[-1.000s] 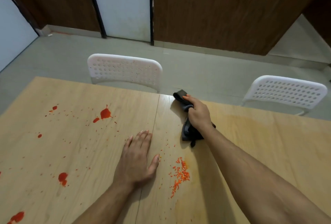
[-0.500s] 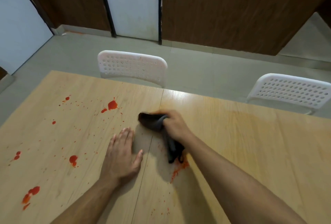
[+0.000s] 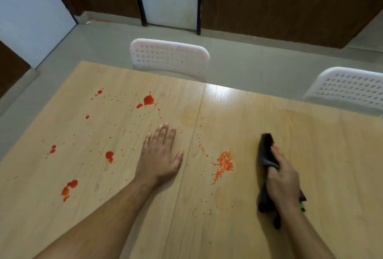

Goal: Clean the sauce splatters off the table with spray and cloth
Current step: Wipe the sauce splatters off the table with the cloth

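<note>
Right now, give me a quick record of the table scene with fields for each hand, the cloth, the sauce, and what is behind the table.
left hand: left hand flat, palm down on the light wooden table
right hand: right hand grips the dark grey cloth
cloth: bunched, on the table's right half
sauce: red sauce splatters on the left half; orange smeared specks between the hands
behind: two white perforated plastic chairs

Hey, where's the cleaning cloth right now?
In the head view the dark cloth sits on the right half of the table, gripped in the right hand, just right of the patch of orange sauce crumbs.
</note>
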